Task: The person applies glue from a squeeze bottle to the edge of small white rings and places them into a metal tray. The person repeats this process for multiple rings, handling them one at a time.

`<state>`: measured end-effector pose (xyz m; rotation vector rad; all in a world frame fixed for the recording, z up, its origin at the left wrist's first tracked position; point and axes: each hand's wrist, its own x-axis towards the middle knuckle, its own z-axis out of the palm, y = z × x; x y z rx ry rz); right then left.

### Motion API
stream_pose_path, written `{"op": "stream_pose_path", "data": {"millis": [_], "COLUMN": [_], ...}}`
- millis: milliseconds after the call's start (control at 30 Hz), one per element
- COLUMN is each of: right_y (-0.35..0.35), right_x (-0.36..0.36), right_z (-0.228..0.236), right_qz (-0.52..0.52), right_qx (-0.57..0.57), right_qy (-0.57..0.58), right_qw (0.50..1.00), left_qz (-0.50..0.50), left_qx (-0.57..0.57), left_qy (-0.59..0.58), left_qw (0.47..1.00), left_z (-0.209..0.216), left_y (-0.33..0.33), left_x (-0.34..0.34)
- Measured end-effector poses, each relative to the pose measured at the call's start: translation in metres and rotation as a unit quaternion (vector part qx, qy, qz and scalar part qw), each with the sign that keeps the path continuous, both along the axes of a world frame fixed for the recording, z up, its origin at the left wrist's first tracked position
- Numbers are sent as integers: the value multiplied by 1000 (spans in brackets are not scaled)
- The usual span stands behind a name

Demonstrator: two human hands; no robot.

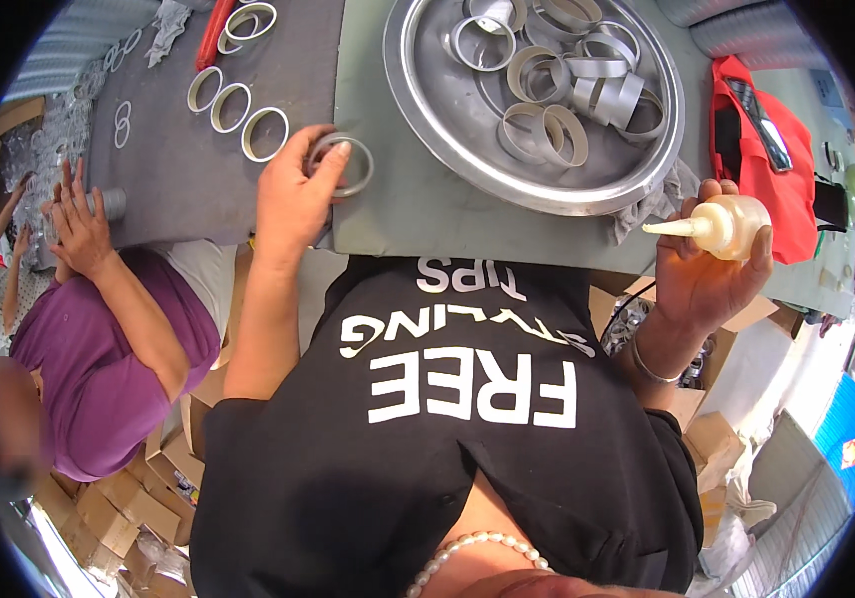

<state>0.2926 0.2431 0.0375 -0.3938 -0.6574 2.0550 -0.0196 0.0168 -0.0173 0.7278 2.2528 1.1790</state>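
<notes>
At a shared worktable [398, 227], a person in a black shirt pinched a gray ring [369, 171] at ten o'clock, the thumb and fingers of the left hand [293, 189] closed on its band; at half past two the right hand [702, 274] curled around a squeeze bottle [741, 227], its nozzle aimed toward nine o'clock, well apart from the ring; the work looked partway along, with loose rings [249, 140] set out between ten and eleven o'clock, perhaps finished pieces, and many more piled in a round metal tray [452, 130] at one o'clock, apparently left to handle; whether the held ring had received anything from the bottle could not be told; a phone [759, 125] lay on a red bag [794, 204] at two o'clock, while a co-worker in purple [99, 349] sat toward nine o'clock.
</notes>
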Motion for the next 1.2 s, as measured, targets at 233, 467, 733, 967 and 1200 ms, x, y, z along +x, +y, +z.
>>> {"op": "stream_pose_path", "data": {"millis": [233,467,733,967,1200], "right_y": [-2,-28,-44,-59,-58], "right_x": [-5,-22,-32,-56,-60], "right_z": [2,4,33,33,29], "right_qz": [28,-151,-19,-101,-104], "right_qx": [30,211,684,769,780], "right_qy": [7,-129,-99,-93,-96], "right_qw": [999,957,723,624,610], "left_qz": [-151,-135,-53,-85,-108], "left_qx": [-115,109,200,166,167], "left_qy": [299,-164,-710,-718,-669], "left_qw": [935,971,673,671,716], "left_z": [23,34,44,45,53], "left_y": [-1,-6,0,6,4], "left_x": [13,23,74,79,79]}}
